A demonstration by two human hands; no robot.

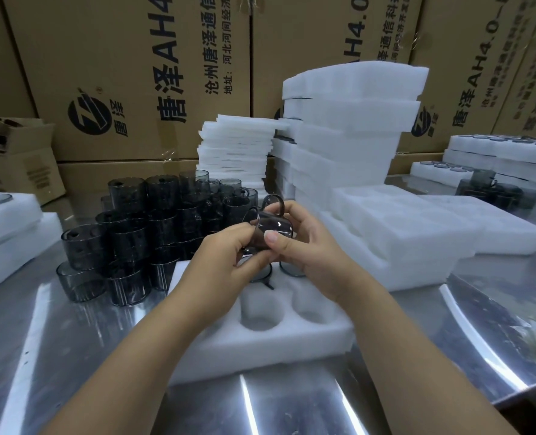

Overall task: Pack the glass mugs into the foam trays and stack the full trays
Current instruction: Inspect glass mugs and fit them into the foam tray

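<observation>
Left hand (229, 255) and right hand (310, 249) clasp mug (274, 226) above tray (229, 350). Glass, likely slippery and brittle; hold body, not handle.

Two bare forearms fill the lower half of the frame, the left forearm (141, 334) coming from the lower left and the right forearm (395, 334) from the lower right. Both are uncovered, smooth and slender from the bottom edge to the wrist. The left hand (225, 259) and the right hand (313, 246), near the centre of the frame, are bare too, with slim fingers (235, 235). The one thumbnail (271, 236) that shows plainly is short, rounded and pale.
</observation>
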